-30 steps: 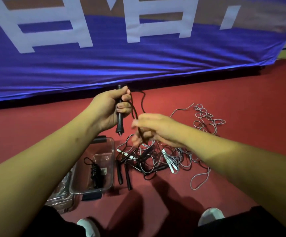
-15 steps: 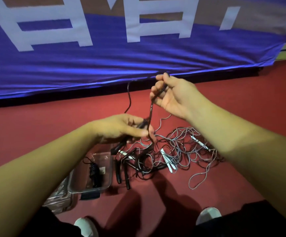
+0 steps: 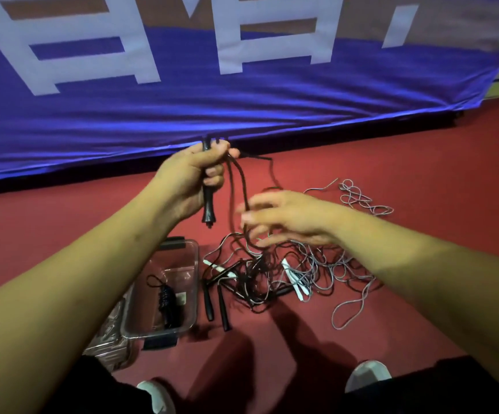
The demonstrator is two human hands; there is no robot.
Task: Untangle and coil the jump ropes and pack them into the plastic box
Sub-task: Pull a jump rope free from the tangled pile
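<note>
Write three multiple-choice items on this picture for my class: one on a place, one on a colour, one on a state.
1. Where does the box lie?
A. left of the tangle
B. right of it
C. on a chair

2. What colour is the handle in the left hand?
A. white
B. black
C. grey

3. How is the box?
A. lidded
B. overturned
C. open

Key:
1 A, the box sits left of the tangle.
2 B, the gripped handle is black.
3 C, its top is bare and a black bundle shows inside.
</note>
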